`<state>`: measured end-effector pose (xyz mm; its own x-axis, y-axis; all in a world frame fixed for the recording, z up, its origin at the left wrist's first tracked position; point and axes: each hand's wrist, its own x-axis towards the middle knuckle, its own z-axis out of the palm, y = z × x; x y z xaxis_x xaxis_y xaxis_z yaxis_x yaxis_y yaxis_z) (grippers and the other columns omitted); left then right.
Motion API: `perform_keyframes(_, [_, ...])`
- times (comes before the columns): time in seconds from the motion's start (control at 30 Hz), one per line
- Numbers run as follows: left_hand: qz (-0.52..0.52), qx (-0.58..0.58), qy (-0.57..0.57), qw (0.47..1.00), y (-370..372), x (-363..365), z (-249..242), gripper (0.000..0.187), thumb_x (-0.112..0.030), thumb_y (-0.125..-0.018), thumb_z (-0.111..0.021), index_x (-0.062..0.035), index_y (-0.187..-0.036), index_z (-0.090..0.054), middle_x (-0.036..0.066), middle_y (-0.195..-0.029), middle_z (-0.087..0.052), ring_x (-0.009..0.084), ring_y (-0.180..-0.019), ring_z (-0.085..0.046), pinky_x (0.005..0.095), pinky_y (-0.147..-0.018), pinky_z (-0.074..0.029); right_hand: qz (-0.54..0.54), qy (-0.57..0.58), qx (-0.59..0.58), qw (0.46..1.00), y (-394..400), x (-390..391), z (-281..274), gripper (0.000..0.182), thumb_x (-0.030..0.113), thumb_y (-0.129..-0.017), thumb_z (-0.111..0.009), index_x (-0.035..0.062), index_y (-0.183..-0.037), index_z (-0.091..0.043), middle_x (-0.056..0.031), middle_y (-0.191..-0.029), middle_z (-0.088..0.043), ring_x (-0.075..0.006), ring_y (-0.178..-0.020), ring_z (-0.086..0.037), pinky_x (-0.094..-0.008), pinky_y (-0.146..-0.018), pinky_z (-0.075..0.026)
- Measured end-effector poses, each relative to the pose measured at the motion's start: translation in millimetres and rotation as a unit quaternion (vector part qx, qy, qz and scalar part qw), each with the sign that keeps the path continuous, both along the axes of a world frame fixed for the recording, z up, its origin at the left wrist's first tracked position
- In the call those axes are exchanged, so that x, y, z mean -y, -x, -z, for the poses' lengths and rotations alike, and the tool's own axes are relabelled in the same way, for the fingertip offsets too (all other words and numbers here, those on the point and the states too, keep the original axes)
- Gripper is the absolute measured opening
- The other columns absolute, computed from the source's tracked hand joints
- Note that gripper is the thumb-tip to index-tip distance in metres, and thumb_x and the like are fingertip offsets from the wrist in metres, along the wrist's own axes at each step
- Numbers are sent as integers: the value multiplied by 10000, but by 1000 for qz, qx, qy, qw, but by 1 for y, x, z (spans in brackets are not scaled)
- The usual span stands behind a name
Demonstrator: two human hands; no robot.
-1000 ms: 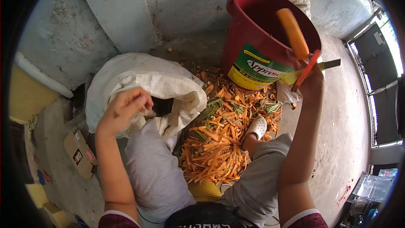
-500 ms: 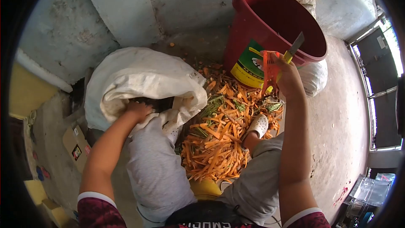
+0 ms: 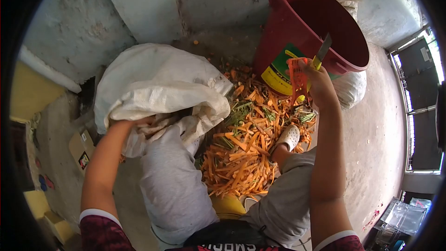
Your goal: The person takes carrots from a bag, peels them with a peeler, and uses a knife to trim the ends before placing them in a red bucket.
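My left hand [image 3: 141,122] reaches into the mouth of a large white woven sack [image 3: 153,67]; its fingers are mostly hidden by the folded rim. What it touches inside cannot be seen. My right hand [image 3: 318,78] is raised in front of the red bucket, closed around a knife [image 3: 320,54] with a yellow handle and its blade pointing up. In the same hand is an orange plastic peeler [image 3: 297,76] hanging downward. Below, a heap of carrot peelings [image 3: 241,162] with some green stems covers the floor between my feet.
A big dark red bucket [image 3: 272,32] stands by the wall, with a filled white sack [image 3: 352,88] behind it. My shoe [image 3: 290,138] rests on the right edge of the peelings. A piece of cardboard [image 3: 79,151] lies at left; clear plastic containers [image 3: 404,218] sit at lower right.
My left hand has shifted left and deeper under the sack's rim, which now droops over it. My right hand keeps the knife and peeler, nearly still; the view has turned slightly.
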<state>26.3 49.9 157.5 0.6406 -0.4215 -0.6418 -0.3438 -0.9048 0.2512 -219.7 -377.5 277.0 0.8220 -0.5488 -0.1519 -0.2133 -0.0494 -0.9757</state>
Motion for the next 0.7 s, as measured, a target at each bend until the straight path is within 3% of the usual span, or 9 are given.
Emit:
perform_keyframes(0.07, [-201, 11, 199, 959, -23, 6, -10, 315, -247, -772, -516, -69, -1031, -551, 124, -997, -577, 279, -885, -562, 400, -669, -485, 2, 31, 7, 999, 1, 2, 1, 304, 272, -876, -441, 7, -973, -554, -60, -812, -585, -116, -680, -548, -242, -567, -458])
perform_keyframes(0.13, [-349, -45, 361, 863, -39, 18, -32, 325, -265, -787, -508, -72, -1046, -537, 120, -1004, -572, 277, -882, -562, 408, -645, -494, 14, 13, -2, 1000, 1, 2, 1, 307, 275, -877, -438, 6, -963, -557, -58, -802, -583, -113, -681, -547, -241, -577, -453])
perform_keyframes(0.3, [-395, -145, 400, 814, -79, 54, -55, 346, -340, -837, -453, -113, -1098, -471, 89, -1067, -523, 258, -855, -560, 414, -542, -516, -1, 12, -6, 1000, -4, 0, -2, 303, 266, -873, -445, -4, -954, -556, -56, -798, -585, -111, -688, -548, -243, -615, -439])
perform_keyframes(0.43, [-392, -70, 444, 802, -73, 82, -36, 395, -339, -860, -413, -117, -1188, -411, 84, -1190, -446, 218, -1087, -430, 397, -861, -396, -1, 2, 0, 1000, -7, 0, -1, 287, 250, -868, -455, -5, -959, -550, -52, -808, -585, -108, -713, -548, -243, -647, -430])
perform_keyframes(0.47, [-265, 77, 376, 885, -86, 77, 10, 427, -317, -861, -412, -86, -1218, -374, 107, -1234, -403, 234, -1144, -374, 387, -929, -322, 0, -9, -2, 1000, -7, -1, -1, 282, 247, -867, -457, -4, -960, -549, -51, -813, -586, -106, -726, -547, -241, -656, -427])
perform_keyframes(0.5, [-125, 220, 288, 924, -98, 69, 50, 461, -296, -862, -410, -56, -1248, -337, 129, -1279, -361, 249, -1200, -319, 377, -998, -248, 7, -11, -9, 1000, -8, -3, 0, 274, 242, -865, -463, 0, -958, -550, -46, -817, -583, -104, -738, -542, -239, -668, -421])
perform_keyframes(0.57, [-62, 256, 18, 965, -40, 81, 34, 539, -326, -860, -399, -53, -1300, -252, 130, -1351, -250, 246, -1276, -153, 332, -1045, -99, 20, -13, -20, 1000, -10, -5, 1, 257, 232, -862, -473, 6, -954, -552, -37, -824, -578, -99, -760, -532, -233, -690, -410])
perform_keyframes(0.6, [-22, 230, -72, 970, -27, 82, 40, 536, -326, -860, -399, -52, -1298, -254, 131, -1345, -254, 245, -1268, -159, 332, -1039, -104, 20, -17, -27, 999, -10, -5, 2, 246, 226, -859, -480, 9, -949, -551, -33, -825, -575, -96, -766, -527, -230, -696, -405])
perform_keyframes(0.7, [4, 188, -143, 972, -19, 74, 61, 528, -325, -860, -397, -51, -1290, -260, 131, -1327, -266, 244, -1246, -176, 331, -1021, -121, 20, -17, -42, 999, -10, -5, 5, 215, 211, -851, -498, 19, -933, -548, -21, -819, -565, -88, -770, -514, -225, -704, -396])
